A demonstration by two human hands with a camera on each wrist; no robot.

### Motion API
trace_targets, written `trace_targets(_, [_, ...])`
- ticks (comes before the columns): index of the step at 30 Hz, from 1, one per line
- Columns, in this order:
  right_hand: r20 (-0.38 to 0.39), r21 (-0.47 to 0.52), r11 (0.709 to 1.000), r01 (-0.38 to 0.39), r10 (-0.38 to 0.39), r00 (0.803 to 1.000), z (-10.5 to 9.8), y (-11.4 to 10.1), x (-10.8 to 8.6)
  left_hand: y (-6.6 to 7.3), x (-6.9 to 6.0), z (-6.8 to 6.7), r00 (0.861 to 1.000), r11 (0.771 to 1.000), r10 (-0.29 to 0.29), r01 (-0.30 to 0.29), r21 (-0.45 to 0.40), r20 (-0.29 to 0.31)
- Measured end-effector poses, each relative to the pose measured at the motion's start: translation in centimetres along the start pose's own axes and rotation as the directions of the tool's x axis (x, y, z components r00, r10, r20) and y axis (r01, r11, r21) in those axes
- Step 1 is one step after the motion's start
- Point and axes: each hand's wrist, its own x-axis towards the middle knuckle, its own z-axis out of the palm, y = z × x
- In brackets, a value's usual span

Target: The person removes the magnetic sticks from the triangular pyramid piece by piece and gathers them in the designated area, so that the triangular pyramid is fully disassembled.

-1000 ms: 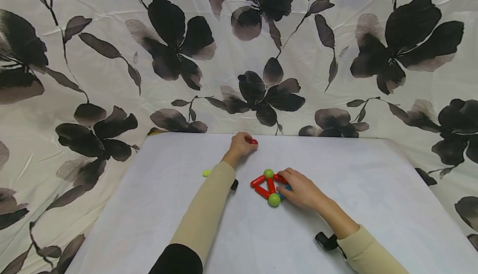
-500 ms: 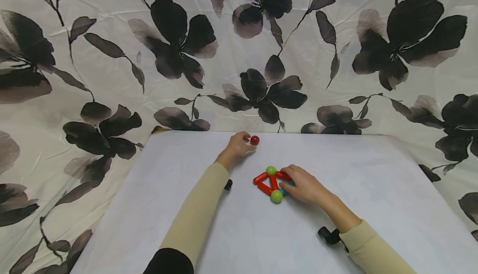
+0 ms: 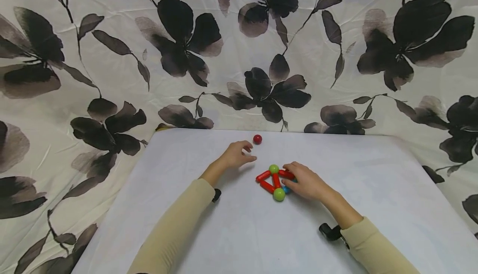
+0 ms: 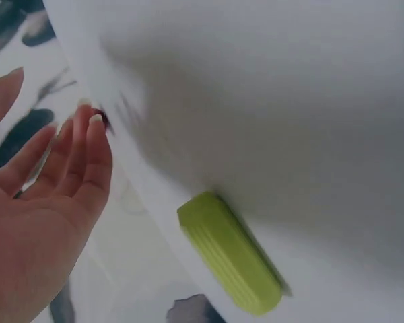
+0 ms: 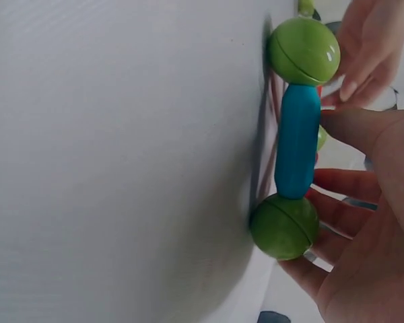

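Observation:
A flat frame of red sticks (image 3: pixel 267 186), green balls (image 3: pixel 279 194) and a blue stick (image 5: pixel 297 141) lies mid-table. My right hand (image 3: pixel 308 182) grips its right side; the right wrist view shows the thumb against the blue stick and fingers around a green ball (image 5: pixel 285 226) at its end. Near the table's far edge sits a red ball (image 3: pixel 257 139). Just short of it, my left hand (image 3: pixel 236 154) hovers with thumb and fingers apart, holding nothing. A yellow-green stick (image 4: pixel 232 254) lies on the table in the left wrist view; in the head view it is out of sight.
The white tabletop (image 3: pixel 239 232) ends at a far edge, with a floral cloth (image 3: pixel 224 58) hanging behind it. Black wrist cameras sit under the left wrist (image 3: pixel 216 195) and right wrist (image 3: pixel 330 232).
My left hand has let go of the red ball and drawn back to the near left, its fingers spreading. The ball stays near the far edge. My right hand keeps holding the frame.

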Motion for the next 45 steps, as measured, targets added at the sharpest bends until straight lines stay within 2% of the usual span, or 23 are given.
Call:
trace_targets(3, [-0.003, 0.009, 1.0, 0.003, -0.003, 1.0, 0.0, -0.1, 0.3, 0.4, -1.5, 0.2, 0.998, 1.0, 0.02, -0.02, 0.003, 0.059])
trace_targets(7, [-0.01, 0.034, 0.999, -0.008, 0.009, 1.0, 0.0, -0.4, 0.9, 0.8, -3.1, 0.9, 0.989, 0.999, 0.037, -0.037, -0.001, 0.145])
trace_targets(12, [-0.013, 0.067, 0.997, -0.03, 0.031, 0.999, 0.1, -1.0, 2.2, 1.0, -4.1, 2.1, 0.981, 0.998, 0.061, -0.056, -0.031, 0.185])
trace_targets(19, [-0.007, 0.074, 0.997, -0.02, 0.02, 1.0, 0.3, -1.9, 3.5, 1.1, -4.3, 3.7, 0.987, 0.997, 0.082, -0.082, -0.004, 0.138])
trace_targets(27, [-0.027, 0.077, 0.997, -0.019, 0.021, 0.999, 0.5, -2.5, 3.8, 1.4, -4.1, 4.7, 0.994, 0.998, 0.065, -0.066, 0.008, 0.091])
trace_targets(34, [-0.045, 0.111, 0.994, 0.01, -0.005, 0.999, 0.7, -2.4, 4.2, 1.8, -3.8, 4.8, 0.997, 0.998, 0.03, -0.033, 0.046, 0.067])
trace_targets(45, [-0.059, 0.115, 0.993, 0.035, -0.029, 0.998, 0.7, -2.2, 4.1, 1.8, -3.7, 4.8, 0.996, 1.0, 0.01, -0.011, 0.007, 0.083])
